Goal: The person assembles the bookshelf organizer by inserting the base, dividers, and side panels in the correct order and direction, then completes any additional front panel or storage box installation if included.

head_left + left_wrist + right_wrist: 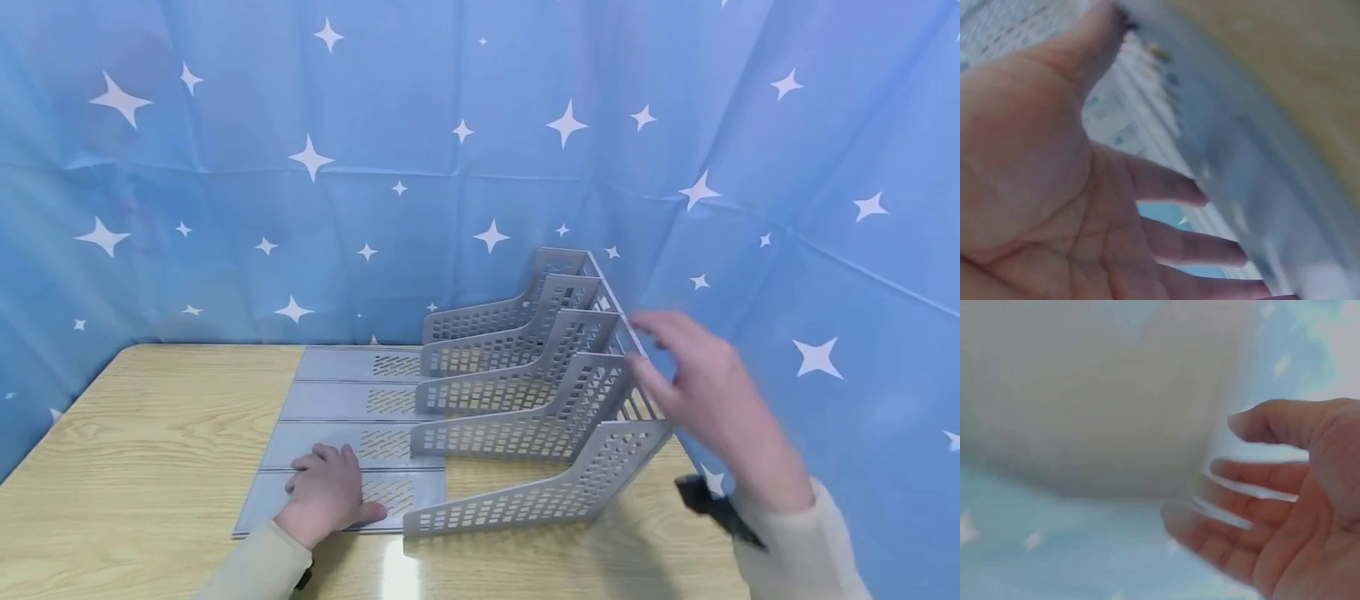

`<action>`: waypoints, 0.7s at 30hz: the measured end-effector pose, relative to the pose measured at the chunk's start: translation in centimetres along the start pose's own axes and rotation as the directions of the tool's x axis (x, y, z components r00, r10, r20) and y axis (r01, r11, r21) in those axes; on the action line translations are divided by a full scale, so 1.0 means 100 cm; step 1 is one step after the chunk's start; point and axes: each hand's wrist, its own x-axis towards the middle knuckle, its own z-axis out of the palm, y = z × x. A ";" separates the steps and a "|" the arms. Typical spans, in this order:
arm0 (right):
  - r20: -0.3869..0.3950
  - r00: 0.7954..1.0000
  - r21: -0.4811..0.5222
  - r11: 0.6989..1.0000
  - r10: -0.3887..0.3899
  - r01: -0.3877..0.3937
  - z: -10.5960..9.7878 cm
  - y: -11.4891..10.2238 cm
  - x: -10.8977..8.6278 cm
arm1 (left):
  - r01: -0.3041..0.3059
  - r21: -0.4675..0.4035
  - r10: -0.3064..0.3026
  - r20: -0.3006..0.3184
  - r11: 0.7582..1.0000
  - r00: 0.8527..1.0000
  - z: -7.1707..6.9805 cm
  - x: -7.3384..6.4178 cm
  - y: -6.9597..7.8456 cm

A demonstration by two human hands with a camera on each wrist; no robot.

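Observation:
A grey plastic file rack (517, 492) with several perforated dividers stands at the right of the table, its slatted back panel facing right. Left of it lies a flat grey base panel (330, 404) with several strips and slotted patches. My left hand (330, 492) rests on the panel's near strip, thumb pointing right. Seen from the left wrist, the palm (1054, 181) has loosely extended fingers at the panel's edge. Beside the rack's back edge, my right hand (708, 392) is slightly blurred, thumb and index fingertips close to it. From the right wrist, the fingers (1260, 472) are spread and relaxed.
A wooden table (135, 442) carries the rack and panel, with bare wood to their left. A blue curtain with white stars (390, 125) hangs behind the table and on its right.

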 end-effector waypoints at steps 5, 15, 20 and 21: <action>0.048 0.937 0.029 0.938 -0.345 0.344 0.055 -0.063 -0.031 | 0.055 -0.067 -0.046 0.126 0.996 0.991 -0.008 0.008 -0.001; 0.365 0.920 -0.033 0.986 -0.139 0.162 0.163 -0.078 -0.050 | 0.120 -0.132 -0.097 0.166 0.984 0.981 -0.010 0.012 0.004; 0.395 0.912 0.012 0.993 -0.109 0.113 0.165 -0.072 -0.046 | 0.108 -0.128 -0.089 0.148 0.986 0.985 -0.010 0.012 0.004; 0.399 0.911 0.009 0.994 -0.104 0.110 0.163 -0.071 -0.046 | 0.099 -0.129 -0.080 0.144 0.987 0.986 -0.010 0.013 0.004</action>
